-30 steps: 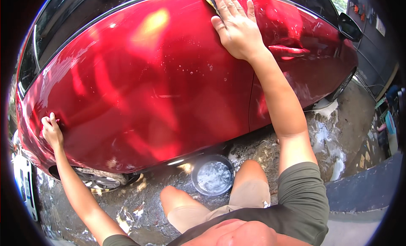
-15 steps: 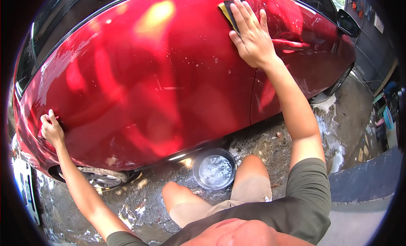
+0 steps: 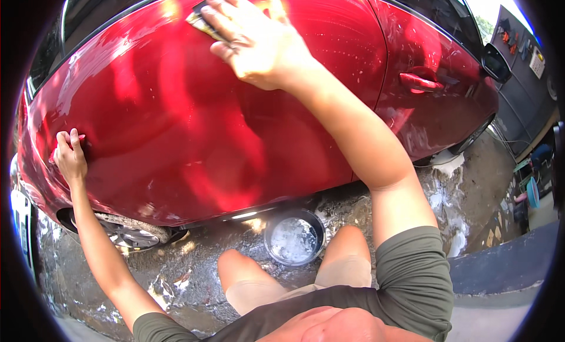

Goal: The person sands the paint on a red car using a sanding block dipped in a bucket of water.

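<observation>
A glossy red car door (image 3: 282, 142) spreads across the view, wet with droplets and faint streaks. My right hand (image 3: 259, 50) lies over a black-and-yellow sponge (image 3: 203, 23), pressing it to the upper part of the door just below the window. Most of the sponge is hidden under my fingers. At the far left, my left hand (image 3: 72, 156) has its fingers curled around a red door handle (image 3: 81, 140), which shows only in part.
Between my knees a dark round basin (image 3: 294, 239) of sudsy water stands on the wet ground. A wheel (image 3: 132, 230) sits low at left. Another door handle (image 3: 421, 82) and a side mirror (image 3: 495, 62) are at right, with a low wall (image 3: 506, 259) behind.
My right hand has slid the sponge a good way left along the top of the door. My left hand keeps its hold on the handle. The view has shifted slightly.
</observation>
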Motion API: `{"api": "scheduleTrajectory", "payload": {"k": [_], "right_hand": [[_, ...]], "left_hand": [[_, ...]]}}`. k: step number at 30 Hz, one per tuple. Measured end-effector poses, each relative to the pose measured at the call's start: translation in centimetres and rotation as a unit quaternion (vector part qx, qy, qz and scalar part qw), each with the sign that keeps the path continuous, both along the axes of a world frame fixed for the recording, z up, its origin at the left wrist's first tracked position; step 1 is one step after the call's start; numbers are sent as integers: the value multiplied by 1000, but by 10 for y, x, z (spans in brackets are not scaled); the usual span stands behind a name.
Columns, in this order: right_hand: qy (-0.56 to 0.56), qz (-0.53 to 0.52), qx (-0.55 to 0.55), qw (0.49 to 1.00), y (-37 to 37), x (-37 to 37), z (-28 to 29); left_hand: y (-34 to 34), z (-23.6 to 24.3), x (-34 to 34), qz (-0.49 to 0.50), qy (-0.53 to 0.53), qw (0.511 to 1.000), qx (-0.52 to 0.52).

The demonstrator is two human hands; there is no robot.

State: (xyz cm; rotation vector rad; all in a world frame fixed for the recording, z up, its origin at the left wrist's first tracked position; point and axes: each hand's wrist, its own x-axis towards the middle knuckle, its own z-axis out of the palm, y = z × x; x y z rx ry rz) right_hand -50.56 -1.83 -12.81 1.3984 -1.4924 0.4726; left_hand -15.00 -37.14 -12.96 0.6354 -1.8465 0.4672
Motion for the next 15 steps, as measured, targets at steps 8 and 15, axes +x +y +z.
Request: {"api": "scheduleTrajectory", "payload": {"k": [8, 15], "right_hand": [[-25, -344, 34, 938, 23, 3, 8], [-110, -181, -103, 972, 67, -57, -20]], "left_hand": [[6, 4, -24, 14, 44, 997, -56], [14, 13, -15, 18, 79, 996, -43]]}}
